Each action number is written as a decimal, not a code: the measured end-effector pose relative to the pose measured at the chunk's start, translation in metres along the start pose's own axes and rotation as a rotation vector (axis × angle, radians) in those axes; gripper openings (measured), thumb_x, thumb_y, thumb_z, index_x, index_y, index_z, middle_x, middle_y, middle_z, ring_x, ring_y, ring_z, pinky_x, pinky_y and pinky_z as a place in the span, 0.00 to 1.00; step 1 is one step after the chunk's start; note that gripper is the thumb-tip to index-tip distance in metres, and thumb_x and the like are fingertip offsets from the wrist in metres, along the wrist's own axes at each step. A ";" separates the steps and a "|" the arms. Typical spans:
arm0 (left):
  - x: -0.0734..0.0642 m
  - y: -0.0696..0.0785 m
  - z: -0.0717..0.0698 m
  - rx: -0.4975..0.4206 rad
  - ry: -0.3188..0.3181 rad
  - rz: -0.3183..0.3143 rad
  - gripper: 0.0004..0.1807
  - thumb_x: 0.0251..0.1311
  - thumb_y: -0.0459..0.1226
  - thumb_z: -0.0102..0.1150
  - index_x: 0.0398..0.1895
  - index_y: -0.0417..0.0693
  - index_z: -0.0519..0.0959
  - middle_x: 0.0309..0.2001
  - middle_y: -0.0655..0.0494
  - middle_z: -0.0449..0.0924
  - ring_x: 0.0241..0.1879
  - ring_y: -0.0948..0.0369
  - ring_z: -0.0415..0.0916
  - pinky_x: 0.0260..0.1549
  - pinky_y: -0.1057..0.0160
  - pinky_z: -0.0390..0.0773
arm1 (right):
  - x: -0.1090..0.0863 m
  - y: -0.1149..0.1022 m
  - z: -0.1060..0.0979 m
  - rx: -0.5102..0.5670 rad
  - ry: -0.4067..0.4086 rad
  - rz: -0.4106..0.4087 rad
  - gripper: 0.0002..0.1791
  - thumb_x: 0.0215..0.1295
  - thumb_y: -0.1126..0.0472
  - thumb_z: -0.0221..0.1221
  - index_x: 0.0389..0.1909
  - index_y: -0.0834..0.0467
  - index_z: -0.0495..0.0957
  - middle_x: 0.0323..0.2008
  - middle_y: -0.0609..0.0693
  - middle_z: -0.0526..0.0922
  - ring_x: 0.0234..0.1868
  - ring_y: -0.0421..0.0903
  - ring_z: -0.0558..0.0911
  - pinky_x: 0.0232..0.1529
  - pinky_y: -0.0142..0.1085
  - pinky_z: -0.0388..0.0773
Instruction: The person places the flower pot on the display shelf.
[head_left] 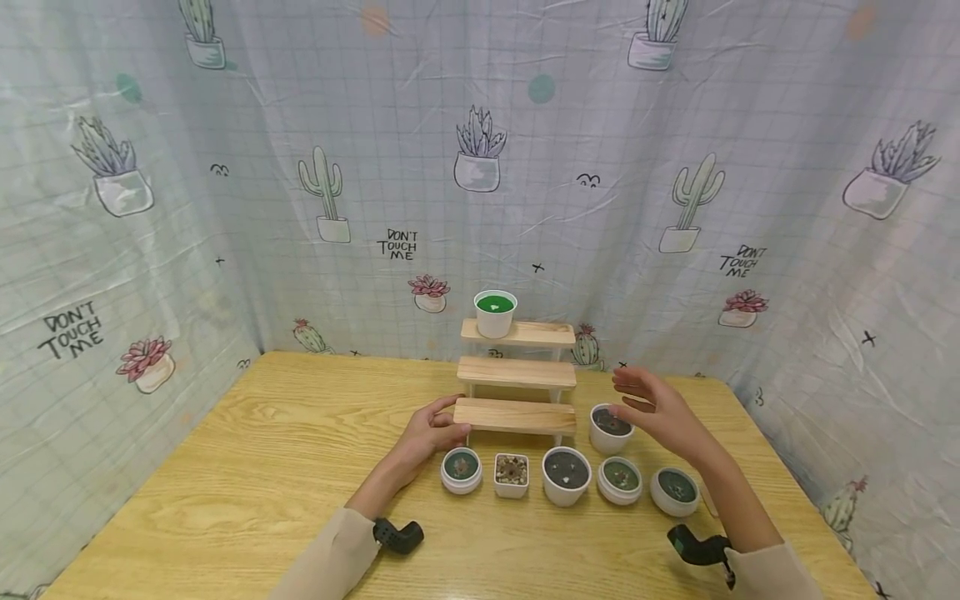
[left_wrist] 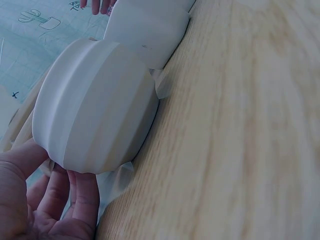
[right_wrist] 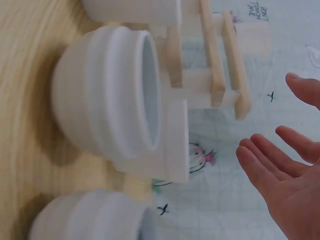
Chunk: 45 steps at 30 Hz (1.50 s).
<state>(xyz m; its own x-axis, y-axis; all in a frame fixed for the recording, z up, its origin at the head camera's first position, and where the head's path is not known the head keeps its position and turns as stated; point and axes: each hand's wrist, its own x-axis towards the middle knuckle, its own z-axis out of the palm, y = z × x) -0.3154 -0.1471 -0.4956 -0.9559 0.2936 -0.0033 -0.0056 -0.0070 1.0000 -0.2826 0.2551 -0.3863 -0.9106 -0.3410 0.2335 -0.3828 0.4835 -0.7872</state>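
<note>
A three-step wooden plant stand (head_left: 516, 413) stands near the back of the table. My left hand (head_left: 429, 435) grips the left end of its lowest step, thumb in front and fingers behind. In the left wrist view a ribbed white pot (left_wrist: 95, 105) hides part of that grip from the camera. A white pot with a green top (head_left: 496, 315) sits on the top step at the left. My right hand (head_left: 657, 410) is raised beside the stand with its fingers extended and nothing in them. It overlaps the rim of a white pot of dark soil (head_left: 609, 433).
Along the front of the stand stand a round pot (head_left: 461, 472), a square pot of pebbles (head_left: 512, 477), a larger pot of dark soil (head_left: 567, 477) and two more round pots (head_left: 619, 482). A cactus-print curtain (head_left: 540, 208) hangs behind the table (head_left: 300, 433).
</note>
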 end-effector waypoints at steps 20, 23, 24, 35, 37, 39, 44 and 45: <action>0.000 0.002 0.001 0.007 0.004 -0.009 0.45 0.65 0.39 0.71 0.81 0.46 0.58 0.37 0.57 0.83 0.41 0.63 0.84 0.44 0.64 0.84 | -0.004 0.031 0.000 -0.098 -0.015 0.054 0.35 0.71 0.59 0.65 0.73 0.69 0.64 0.69 0.71 0.71 0.70 0.70 0.71 0.70 0.61 0.68; 0.000 0.001 0.000 0.010 -0.004 -0.006 0.45 0.65 0.40 0.70 0.81 0.46 0.57 0.37 0.57 0.82 0.41 0.62 0.83 0.44 0.64 0.84 | -0.004 0.035 0.000 -0.106 -0.015 0.066 0.36 0.71 0.58 0.65 0.73 0.69 0.63 0.70 0.72 0.70 0.71 0.71 0.70 0.70 0.62 0.68; 0.000 0.001 0.000 0.011 -0.005 -0.005 0.45 0.65 0.40 0.70 0.81 0.46 0.57 0.37 0.57 0.82 0.41 0.62 0.83 0.44 0.64 0.84 | -0.004 0.036 0.001 -0.108 -0.017 0.069 0.37 0.70 0.58 0.66 0.73 0.69 0.63 0.70 0.72 0.70 0.71 0.71 0.69 0.70 0.62 0.67; 0.000 0.000 -0.001 0.000 0.002 -0.004 0.45 0.65 0.39 0.70 0.81 0.46 0.57 0.38 0.57 0.83 0.41 0.63 0.84 0.44 0.64 0.84 | -0.003 0.044 0.004 -0.130 -0.058 0.058 0.40 0.68 0.56 0.68 0.74 0.68 0.62 0.70 0.74 0.68 0.70 0.75 0.69 0.67 0.64 0.71; 0.000 0.000 0.000 -0.001 0.003 -0.006 0.45 0.65 0.39 0.71 0.81 0.46 0.57 0.37 0.57 0.83 0.41 0.63 0.83 0.43 0.64 0.84 | -0.002 0.047 0.005 -0.126 -0.070 0.067 0.41 0.68 0.55 0.68 0.74 0.68 0.61 0.71 0.74 0.67 0.71 0.75 0.68 0.66 0.64 0.72; 0.000 0.001 0.000 0.001 0.002 -0.008 0.45 0.65 0.40 0.71 0.81 0.47 0.57 0.38 0.57 0.83 0.40 0.63 0.83 0.43 0.64 0.84 | -0.002 0.051 0.005 -0.113 -0.083 0.074 0.42 0.67 0.55 0.69 0.75 0.68 0.60 0.71 0.75 0.66 0.71 0.75 0.67 0.66 0.65 0.71; 0.000 0.000 0.000 0.013 0.003 -0.007 0.46 0.64 0.41 0.72 0.81 0.47 0.57 0.38 0.57 0.83 0.40 0.62 0.84 0.43 0.64 0.84 | -0.003 0.055 0.007 -0.073 -0.108 0.089 0.45 0.65 0.56 0.70 0.75 0.69 0.58 0.72 0.76 0.64 0.71 0.76 0.66 0.68 0.65 0.69; 0.000 0.000 0.000 0.014 0.004 -0.007 0.46 0.64 0.41 0.72 0.81 0.47 0.57 0.38 0.57 0.83 0.40 0.62 0.84 0.43 0.64 0.84 | -0.003 0.055 0.007 -0.067 -0.113 0.090 0.46 0.65 0.56 0.70 0.76 0.69 0.57 0.72 0.76 0.64 0.71 0.76 0.66 0.68 0.65 0.69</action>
<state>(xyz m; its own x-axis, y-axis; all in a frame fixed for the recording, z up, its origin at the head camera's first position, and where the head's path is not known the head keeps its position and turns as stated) -0.3153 -0.1471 -0.4958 -0.9569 0.2902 -0.0099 -0.0078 0.0083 0.9999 -0.3002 0.2770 -0.4348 -0.9199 -0.3805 0.0951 -0.3135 0.5676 -0.7613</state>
